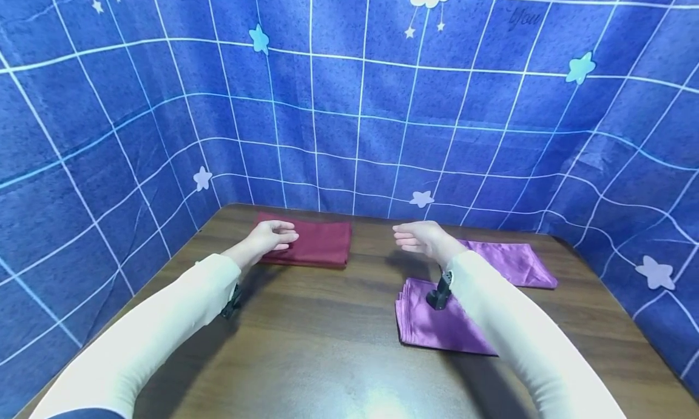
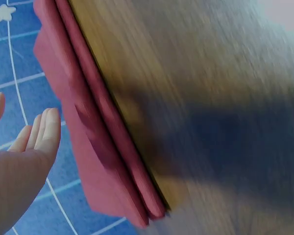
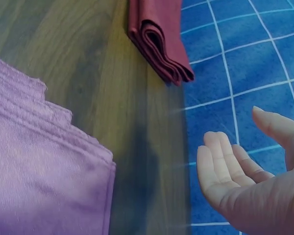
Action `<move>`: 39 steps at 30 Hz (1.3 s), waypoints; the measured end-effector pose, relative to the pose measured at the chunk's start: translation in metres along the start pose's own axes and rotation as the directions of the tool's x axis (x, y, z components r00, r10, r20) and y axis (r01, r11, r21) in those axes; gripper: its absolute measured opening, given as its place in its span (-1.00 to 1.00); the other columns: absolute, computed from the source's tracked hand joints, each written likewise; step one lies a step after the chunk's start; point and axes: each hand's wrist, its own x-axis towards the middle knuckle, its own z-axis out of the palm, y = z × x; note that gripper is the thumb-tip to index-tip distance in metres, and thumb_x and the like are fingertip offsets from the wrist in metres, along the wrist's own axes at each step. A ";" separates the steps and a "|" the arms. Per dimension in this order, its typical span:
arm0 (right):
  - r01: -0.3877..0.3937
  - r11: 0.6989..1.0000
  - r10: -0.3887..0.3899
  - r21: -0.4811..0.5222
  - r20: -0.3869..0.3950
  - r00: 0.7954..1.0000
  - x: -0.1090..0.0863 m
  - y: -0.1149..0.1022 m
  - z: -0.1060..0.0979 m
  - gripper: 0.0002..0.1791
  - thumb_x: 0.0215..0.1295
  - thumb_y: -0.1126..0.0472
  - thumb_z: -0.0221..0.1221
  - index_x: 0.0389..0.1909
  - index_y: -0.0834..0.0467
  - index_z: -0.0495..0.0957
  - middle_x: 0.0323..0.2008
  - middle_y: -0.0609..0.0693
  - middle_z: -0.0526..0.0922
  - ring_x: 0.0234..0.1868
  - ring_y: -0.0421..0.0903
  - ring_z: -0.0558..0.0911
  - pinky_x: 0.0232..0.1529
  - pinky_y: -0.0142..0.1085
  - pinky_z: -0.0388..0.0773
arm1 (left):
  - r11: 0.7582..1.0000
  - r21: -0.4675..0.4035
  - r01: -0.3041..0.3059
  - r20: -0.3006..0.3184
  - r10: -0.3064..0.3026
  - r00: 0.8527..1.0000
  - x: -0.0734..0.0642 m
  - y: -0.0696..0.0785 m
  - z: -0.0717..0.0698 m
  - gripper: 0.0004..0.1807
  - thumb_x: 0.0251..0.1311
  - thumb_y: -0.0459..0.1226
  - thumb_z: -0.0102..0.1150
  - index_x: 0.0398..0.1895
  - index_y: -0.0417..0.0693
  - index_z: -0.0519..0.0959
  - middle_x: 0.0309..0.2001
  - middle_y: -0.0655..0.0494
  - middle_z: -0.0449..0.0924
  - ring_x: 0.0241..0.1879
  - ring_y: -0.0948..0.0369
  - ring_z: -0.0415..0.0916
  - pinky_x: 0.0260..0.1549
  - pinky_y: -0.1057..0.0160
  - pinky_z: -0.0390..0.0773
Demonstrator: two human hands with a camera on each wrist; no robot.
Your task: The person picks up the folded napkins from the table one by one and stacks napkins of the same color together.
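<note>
Fabric printed blue with a pale grid and stars hangs left of the left hand and beyond both hands. The left hand hovers by the left end of a folded maroon cloth, gripping nothing, fingers loose; the left wrist view shows its thumb apart and two thick folds along the cloth's edge. The right hand is above the wooden table, right of the maroon cloth and holding nothing, thumb spread from its fingers. Only its wrist view reveals looped layers at the maroon cloth's end. Nearer the person than this hand lies a folded purple satin cloth, its stepped edges clearest there; a second purple satin cloth, right of the hand, shows only in the head view.
</note>
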 end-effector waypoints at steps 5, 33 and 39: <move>0.018 1.000 -0.019 0.009 0.020 1.000 -0.006 -0.002 -0.014 -0.47 0.39 0.25 0.12 0.31 0.38 0.30 -0.31 -0.05 0.66 -0.20 -0.16 0.65 0.33 -0.13 0.40 | 1.000 -0.013 0.010 0.049 -0.009 0.999 -0.001 0.001 0.014 -0.40 0.32 -0.40 0.10 0.35 -0.48 0.19 0.27 -0.43 0.35 0.13 0.12 0.51 0.23 0.01 0.46; 0.032 0.988 -0.042 0.150 0.065 0.997 -0.047 0.000 -0.078 -0.80 0.39 0.28 0.11 -0.03 0.23 0.42 -0.40 -0.07 0.72 -0.26 -0.21 0.69 0.12 -0.29 0.58 | 0.986 -0.164 -0.001 0.035 0.006 0.999 -0.010 0.025 0.067 -0.43 0.30 -0.44 0.10 0.34 -0.47 0.22 0.28 -0.41 0.35 0.13 0.09 0.52 0.24 -0.01 0.45; 0.054 0.987 -0.069 0.151 0.095 0.993 -0.060 0.002 -0.089 -0.80 0.40 0.29 0.10 -0.03 0.24 0.37 -0.37 -0.06 0.73 -0.24 -0.22 0.70 0.03 -0.34 0.63 | 0.988 -0.154 -0.025 0.042 0.032 0.999 -0.020 0.029 0.091 -0.40 0.28 -0.43 0.13 0.35 -0.45 0.22 0.28 -0.39 0.36 0.21 -0.04 0.47 0.22 0.03 0.47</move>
